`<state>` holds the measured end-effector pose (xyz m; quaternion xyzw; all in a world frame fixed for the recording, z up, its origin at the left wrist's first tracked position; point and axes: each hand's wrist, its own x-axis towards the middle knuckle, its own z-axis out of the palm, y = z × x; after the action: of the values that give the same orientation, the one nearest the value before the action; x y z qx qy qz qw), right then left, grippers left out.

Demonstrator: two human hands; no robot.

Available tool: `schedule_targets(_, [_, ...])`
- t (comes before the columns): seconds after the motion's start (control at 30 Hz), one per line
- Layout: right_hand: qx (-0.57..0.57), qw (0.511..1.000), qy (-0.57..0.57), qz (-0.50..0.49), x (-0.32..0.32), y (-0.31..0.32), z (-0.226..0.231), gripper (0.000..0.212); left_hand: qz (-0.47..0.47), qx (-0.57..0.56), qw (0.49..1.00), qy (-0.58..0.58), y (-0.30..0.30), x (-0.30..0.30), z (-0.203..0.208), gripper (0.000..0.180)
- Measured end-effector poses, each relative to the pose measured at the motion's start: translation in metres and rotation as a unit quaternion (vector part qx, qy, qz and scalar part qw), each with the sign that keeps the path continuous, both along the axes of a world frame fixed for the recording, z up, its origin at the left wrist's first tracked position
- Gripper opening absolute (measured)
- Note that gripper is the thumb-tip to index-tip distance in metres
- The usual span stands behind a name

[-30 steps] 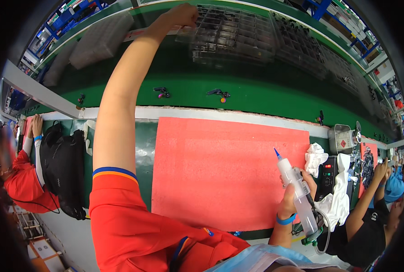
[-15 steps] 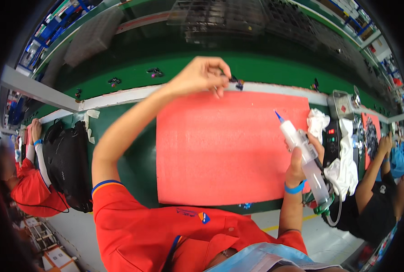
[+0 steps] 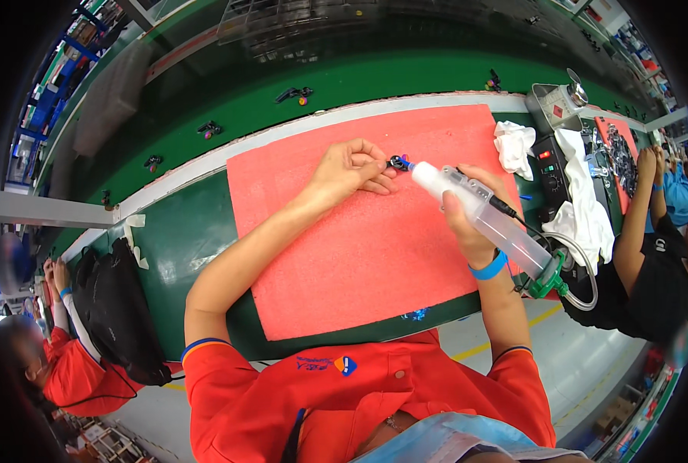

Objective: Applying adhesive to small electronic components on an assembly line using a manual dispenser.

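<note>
My left hand pinches a small black part over the upper middle of the red foam mat. My right hand is wrapped round a translucent dispensing syringe with a green cap and a clear air hose. Its blue needle tip meets the small part or lies right beside it; at this size I cannot tell which. The syringe slants, its tip toward my left hand.
Beyond the mat, several small black parts lie on the green belt. At right are a white cloth, a black control box and a metal dispenser can. A black bag lies left. Co-workers sit at both sides.
My left hand has come back from the belt's edge to over the mat with the small black part. The syringe in my right hand has moved left, its tip now at the part.
</note>
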<state>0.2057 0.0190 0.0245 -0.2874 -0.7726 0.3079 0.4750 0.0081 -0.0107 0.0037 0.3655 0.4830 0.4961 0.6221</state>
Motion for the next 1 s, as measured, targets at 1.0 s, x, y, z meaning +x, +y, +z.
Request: schedule_targets(1.0, [-0.021,0.999,-0.023,-0.014,-0.007,0.0,-0.004,0.031,0.022,0.018,0.999,0.016,-0.002,0.004,-0.001,0.011])
